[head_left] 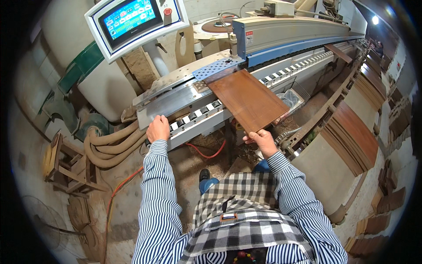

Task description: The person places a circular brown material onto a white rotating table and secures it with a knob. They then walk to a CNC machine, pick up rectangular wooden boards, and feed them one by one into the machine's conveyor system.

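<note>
A brown wooden panel (250, 99) lies tilted across the roller rail (198, 115), its far edge at the blue perforated plate (218, 67) of a long machine. My right hand (261, 140) pinches the panel's near corner, thumb and fingers on its edge. My left hand (158, 128) is closed over the near end of the roller rail, its fingers curled down beside the black and white rollers. Part of its grip is hidden behind the hand. A metal strip (169, 102) runs along the machine bed just beyond it.
A control screen (130, 20) with a red button (168, 12) stands at the upper left. Stacked panels (347, 136) fill a roller conveyor on the right. Thick ribbed hoses (112, 145) and a wooden stool (72, 167) are at left. A red air hose (206, 155) crosses the floor.
</note>
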A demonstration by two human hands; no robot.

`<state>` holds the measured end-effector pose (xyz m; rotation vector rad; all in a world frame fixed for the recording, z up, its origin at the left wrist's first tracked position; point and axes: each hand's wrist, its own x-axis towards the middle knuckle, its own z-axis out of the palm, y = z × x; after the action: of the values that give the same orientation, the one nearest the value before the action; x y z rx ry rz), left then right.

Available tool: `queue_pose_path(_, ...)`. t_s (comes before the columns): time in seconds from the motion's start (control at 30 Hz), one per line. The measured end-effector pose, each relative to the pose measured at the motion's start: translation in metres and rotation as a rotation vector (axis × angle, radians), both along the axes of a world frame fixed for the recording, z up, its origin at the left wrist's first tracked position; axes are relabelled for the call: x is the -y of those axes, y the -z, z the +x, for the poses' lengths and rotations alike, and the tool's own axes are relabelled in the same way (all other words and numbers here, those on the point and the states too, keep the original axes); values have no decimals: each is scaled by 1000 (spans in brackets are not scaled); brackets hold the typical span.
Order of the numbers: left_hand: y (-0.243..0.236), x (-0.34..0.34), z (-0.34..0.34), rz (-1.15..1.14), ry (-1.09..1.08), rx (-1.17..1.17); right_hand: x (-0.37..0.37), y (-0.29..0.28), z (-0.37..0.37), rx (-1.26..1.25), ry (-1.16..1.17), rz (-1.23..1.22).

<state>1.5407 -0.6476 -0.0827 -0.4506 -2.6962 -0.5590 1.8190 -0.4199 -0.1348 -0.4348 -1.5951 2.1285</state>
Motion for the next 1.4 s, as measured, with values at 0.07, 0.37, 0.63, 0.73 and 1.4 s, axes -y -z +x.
queue_pose_path(0.07,0,1,0,-9,-5,10,-13,0,5,20,58,14)
queue_pose_path(0.37,1,-7,-2,-56,12,19,-71,2,31,95,291,33)
queue_pose_path(0.63,9,2,-12,-81,43,-43,-132,29,176,71,837,55)
queue_pose_path(0.73,15,9,-23,-68,90,-47,-176,57,286,1,1368,166)
queue_pose_path(1.4,16,3,-15,-63,49,-77,-240,16,461,405,1810,8)
